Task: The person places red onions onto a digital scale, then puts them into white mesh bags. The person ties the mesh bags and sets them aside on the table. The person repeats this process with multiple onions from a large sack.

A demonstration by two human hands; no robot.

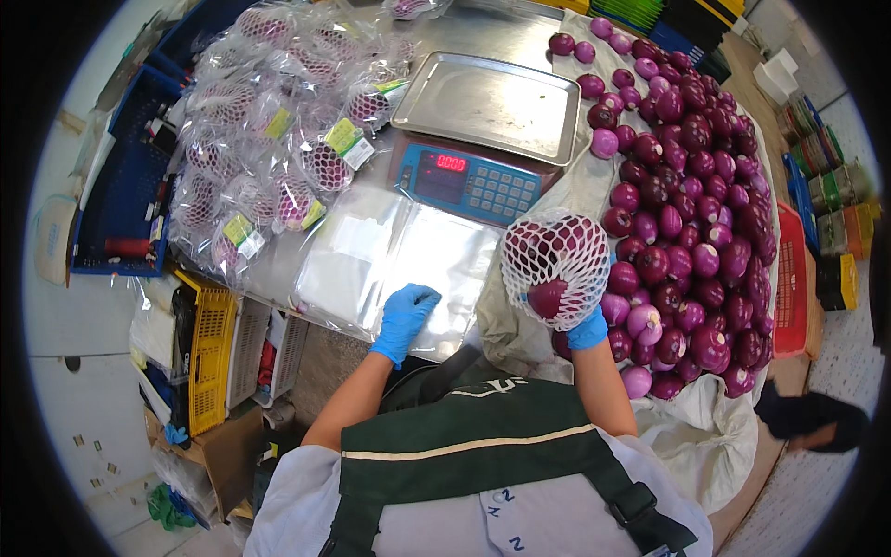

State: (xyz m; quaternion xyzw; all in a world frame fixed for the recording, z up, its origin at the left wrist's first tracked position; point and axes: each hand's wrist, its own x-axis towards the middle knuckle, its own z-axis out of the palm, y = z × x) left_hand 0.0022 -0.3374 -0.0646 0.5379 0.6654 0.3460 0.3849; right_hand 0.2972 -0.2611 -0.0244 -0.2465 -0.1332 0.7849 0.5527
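My right hand (589,330), in a blue glove, holds up a white foam net sleeve (581,278) with several red onions (548,298) inside. Most of its fingers are hidden behind the net. My left hand (406,320), also gloved in blue, rests with fingers curled on the right-hand stack of clear plastic bags (445,257). Whether it pinches a bag cannot be made out. Beyond the bags stands a digital scale (470,182) with a lit red display and a bare steel pan (487,104). Peeled red onions (686,209) lie heaped beside my right hand.
Bagged, netted onions (271,132) with green-and-white labels pile up at the left. Blue crates (118,209) stand beyond them, and a yellow crate (209,355) sits below the table edge. A red basket (789,278) is right of the heap. Dark clothing of another person (811,418) shows far right.
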